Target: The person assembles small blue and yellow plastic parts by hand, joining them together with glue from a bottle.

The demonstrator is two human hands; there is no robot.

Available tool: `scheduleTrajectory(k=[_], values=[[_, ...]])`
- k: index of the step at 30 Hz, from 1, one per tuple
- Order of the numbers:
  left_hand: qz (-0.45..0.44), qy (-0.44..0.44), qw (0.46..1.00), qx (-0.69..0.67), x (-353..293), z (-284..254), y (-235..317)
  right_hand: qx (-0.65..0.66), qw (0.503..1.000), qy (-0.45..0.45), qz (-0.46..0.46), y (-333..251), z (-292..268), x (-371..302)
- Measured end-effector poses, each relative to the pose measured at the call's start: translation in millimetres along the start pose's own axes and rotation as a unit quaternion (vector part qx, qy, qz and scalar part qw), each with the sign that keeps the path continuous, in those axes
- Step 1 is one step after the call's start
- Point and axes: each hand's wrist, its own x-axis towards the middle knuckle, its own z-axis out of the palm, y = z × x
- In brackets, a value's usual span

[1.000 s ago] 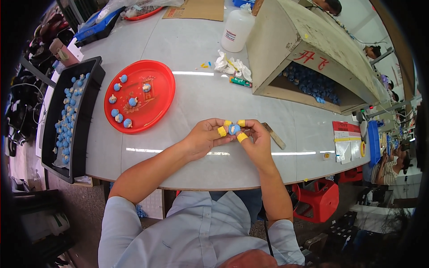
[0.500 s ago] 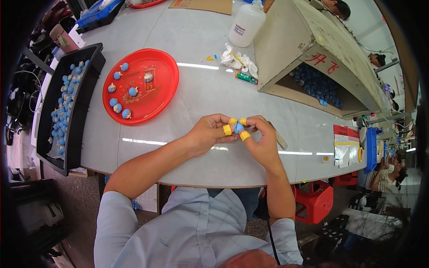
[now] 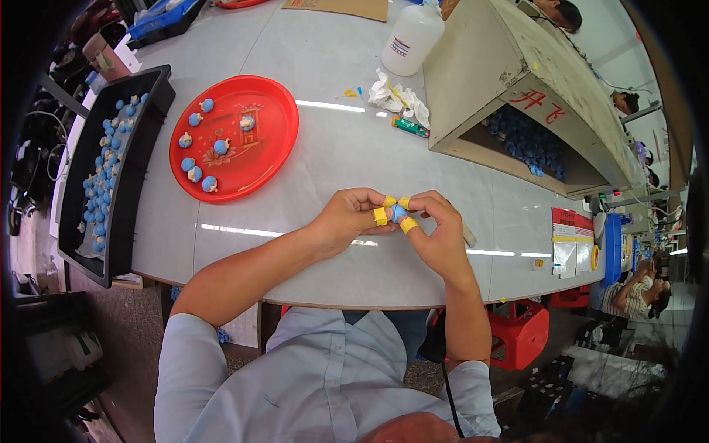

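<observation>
Between my fingertips, just above the table, is a small blue ball-shaped piece (image 3: 398,213). My left hand (image 3: 346,223) pinches it from the left, and my right hand (image 3: 442,235) grips it from the right. Yellow tape wraps the thumb and index finger of both hands, and the fingers cover much of the piece. To the far left of my hands lies a round red tray (image 3: 269,159) with several blue-and-cream ball-shaped pieces (image 3: 221,147) spread over it.
A black bin (image 3: 136,173) full of similar pieces stands at the left. On the right, an open-fronted box (image 3: 480,81) holds many blue pieces. Near it are a white bottle (image 3: 410,40), crumpled tissue (image 3: 399,100) and a green tube (image 3: 410,127). A red stool (image 3: 521,332) stands below the table edge.
Both hands stay together on the blue piece, with only slight finger shifts. The whole view has moved a little.
</observation>
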Motion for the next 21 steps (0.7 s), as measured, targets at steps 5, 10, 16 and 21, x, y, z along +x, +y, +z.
scheduleTrajectory(k=[5,10,16,21], values=[[-0.008,0.019,1.000,0.008,-2,5,3,0.065,0.995,-0.022,0.078,8,2,-2],[-0.044,0.023,0.997,0.052,-7,11,10,0.246,0.945,-0.017,0.214,11,12,-7],[-0.086,0.053,0.992,0.073,-11,9,12,0.258,0.926,-0.006,0.275,-12,20,-4],[-0.079,0.086,0.990,0.073,-8,11,12,0.313,0.890,-0.016,0.332,-2,26,-2]])
